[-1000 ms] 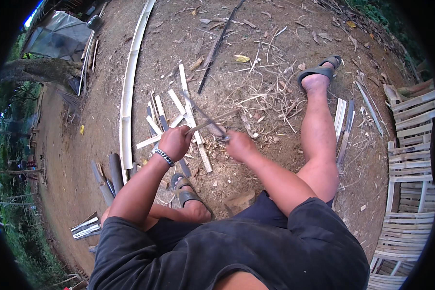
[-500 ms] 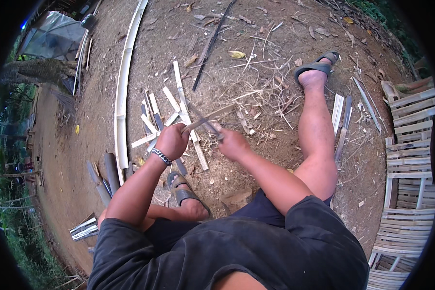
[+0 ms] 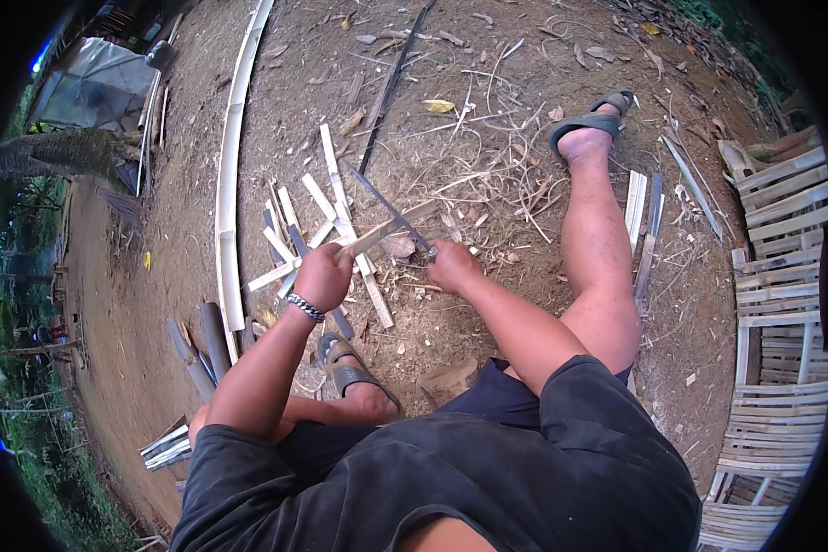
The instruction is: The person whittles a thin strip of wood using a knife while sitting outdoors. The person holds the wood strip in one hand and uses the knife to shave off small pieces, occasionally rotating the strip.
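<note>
The person sits on bare dirt, the left hand [image 3: 322, 276] closed around the near end of a pale bamboo strip [image 3: 391, 230] that slants up and away from it, while the right hand [image 3: 451, 265] is closed on the handle of a long knife [image 3: 386, 207] whose blade crosses the strip just beyond the left fist. The blade works very near the left knuckles, so I judge a slip along the smooth bamboo could carry the edge into those fingers, and a strip that splits suddenly could let the knife jump toward the bent leg. One knife, one strip in hand; roughly eight or nine cut slats [image 3: 294, 230] lie fanned on the ground just beyond the hands, though they overlap too much to count surely. One long split bamboo pole [image 3: 232, 156] curves along the left; two sandalled feet show.
</note>
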The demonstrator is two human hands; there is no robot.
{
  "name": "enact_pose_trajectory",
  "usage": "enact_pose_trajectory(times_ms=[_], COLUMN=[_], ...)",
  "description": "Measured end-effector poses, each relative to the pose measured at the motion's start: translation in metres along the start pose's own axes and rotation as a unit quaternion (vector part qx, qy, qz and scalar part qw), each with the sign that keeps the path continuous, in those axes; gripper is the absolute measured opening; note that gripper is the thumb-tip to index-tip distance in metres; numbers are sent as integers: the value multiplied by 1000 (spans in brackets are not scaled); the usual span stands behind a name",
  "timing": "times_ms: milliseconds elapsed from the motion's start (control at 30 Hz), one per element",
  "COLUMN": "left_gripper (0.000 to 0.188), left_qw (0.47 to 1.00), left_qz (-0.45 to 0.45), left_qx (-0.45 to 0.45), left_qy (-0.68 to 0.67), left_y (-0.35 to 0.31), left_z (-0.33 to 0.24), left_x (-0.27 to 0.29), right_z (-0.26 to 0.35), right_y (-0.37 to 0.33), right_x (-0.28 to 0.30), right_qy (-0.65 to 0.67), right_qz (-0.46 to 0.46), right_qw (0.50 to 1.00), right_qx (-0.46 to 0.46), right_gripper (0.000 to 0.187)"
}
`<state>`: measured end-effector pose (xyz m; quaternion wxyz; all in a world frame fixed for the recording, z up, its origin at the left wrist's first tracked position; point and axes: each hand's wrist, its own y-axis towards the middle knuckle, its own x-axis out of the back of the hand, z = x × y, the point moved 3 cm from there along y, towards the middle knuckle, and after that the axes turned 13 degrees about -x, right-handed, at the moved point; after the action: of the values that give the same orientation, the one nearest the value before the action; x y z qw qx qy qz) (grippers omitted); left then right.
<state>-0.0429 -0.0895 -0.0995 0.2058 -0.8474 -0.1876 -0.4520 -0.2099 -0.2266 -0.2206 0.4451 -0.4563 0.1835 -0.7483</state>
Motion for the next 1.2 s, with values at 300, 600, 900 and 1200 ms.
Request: enact_pose_trajectory(times_ms=[300, 600, 900, 1200], left_gripper=[35, 35, 34, 27], left_qw=[1000, 999, 999, 965], left_qz=[4, -40, -35, -52], left_qx=[30, -4, -8, 142], left_qy=[-1, -14, -37, -215], left_y=[-9, -1, -1, -3], left_z=[-6, 8, 2, 51], left_x=[3, -2, -10, -2], right_z=[10, 3, -41, -69], right_y=[-17, -11, 28, 52], right_x=[0, 7, 2, -11], right_qy=[-8, -40, -54, -38], right_qz=[98, 41, -1, 12], right_qw=[995, 998, 994, 990], right_qx=[1, -18, -95, -133], right_gripper=[43, 45, 38, 27])
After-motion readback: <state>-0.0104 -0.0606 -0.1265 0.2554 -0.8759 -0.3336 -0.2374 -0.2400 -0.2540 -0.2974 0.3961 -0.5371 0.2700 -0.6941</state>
